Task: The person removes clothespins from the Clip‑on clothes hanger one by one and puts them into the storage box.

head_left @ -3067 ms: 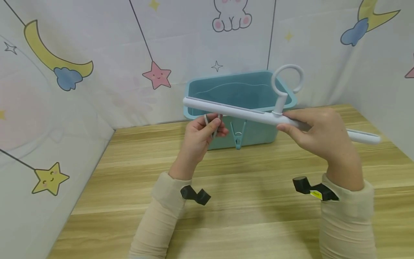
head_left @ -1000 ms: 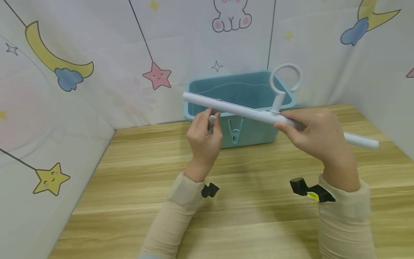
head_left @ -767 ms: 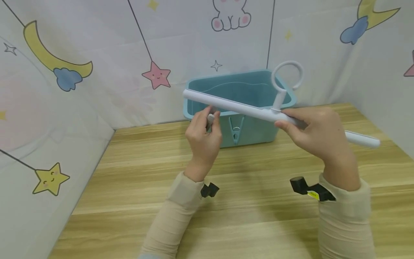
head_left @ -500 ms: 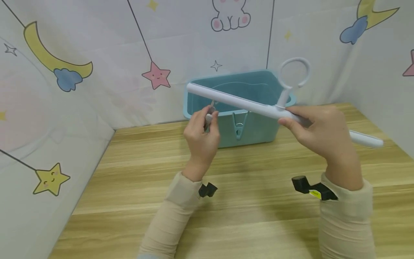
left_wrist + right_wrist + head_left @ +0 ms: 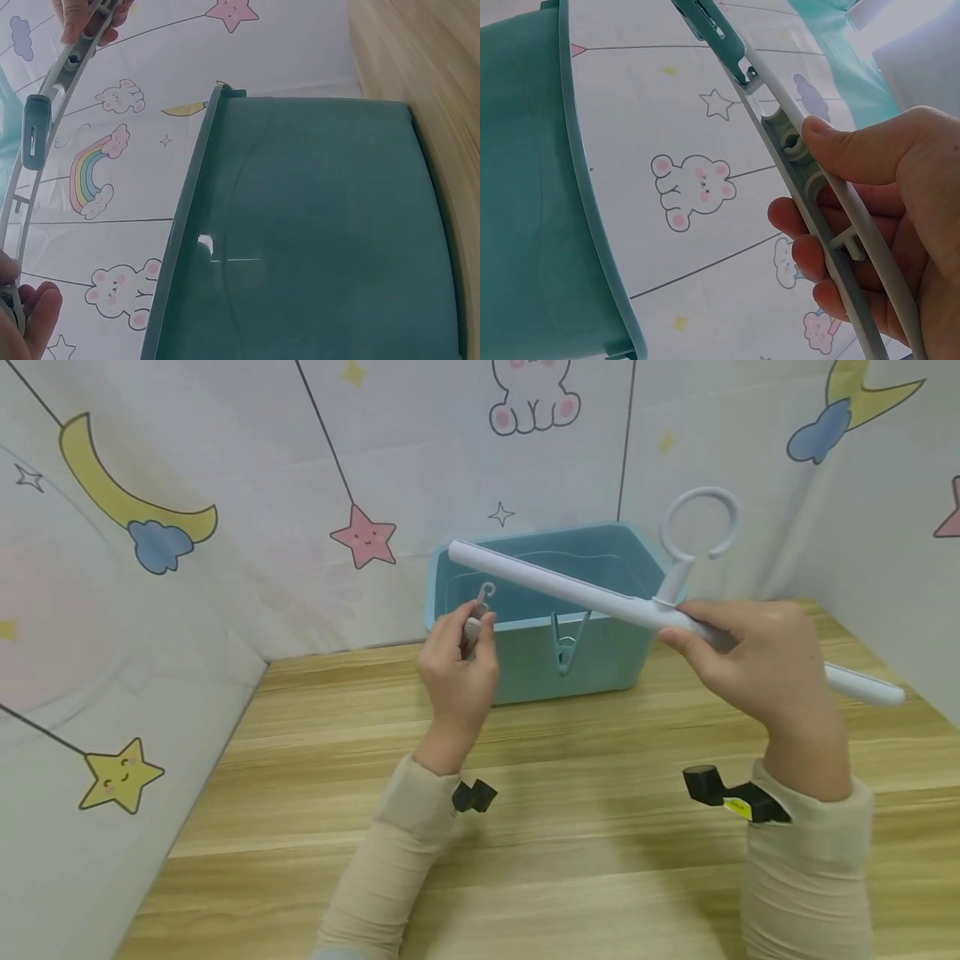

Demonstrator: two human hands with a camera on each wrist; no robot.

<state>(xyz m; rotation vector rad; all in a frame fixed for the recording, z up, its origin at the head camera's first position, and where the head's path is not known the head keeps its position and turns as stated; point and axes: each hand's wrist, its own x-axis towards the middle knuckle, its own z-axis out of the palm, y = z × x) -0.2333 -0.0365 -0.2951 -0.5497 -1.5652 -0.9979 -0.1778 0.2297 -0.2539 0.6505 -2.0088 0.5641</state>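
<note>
My right hand (image 5: 757,660) grips a long white hanger bar (image 5: 555,583) with a ring-shaped hook (image 5: 701,522) standing up from its middle. A teal clothespin (image 5: 564,662) dangles from the bar, left of that hand. In my left hand (image 5: 459,668) a grey-white clothespin (image 5: 472,628) is pinched between thumb and fingers; its small hook end points up, below and apart from the bar's left part. In the right wrist view the hollow underside of the hanger bar (image 5: 810,199) shows, with thumb on one side and fingertips on the other.
Behind both hands a teal basin (image 5: 600,660) stands on the wooden table (image 5: 570,860), close to the printed cloth backdrop (image 5: 420,443). The bar's left part overlaps the basin's opening in the head view. A black wrist camera (image 5: 474,796) sits on the left sleeve.
The bar's left end has risen and the whole hanger has shifted right. My left hand has turned, then drawn slightly left and down, so the pinched clothespin's hook now shows.
</note>
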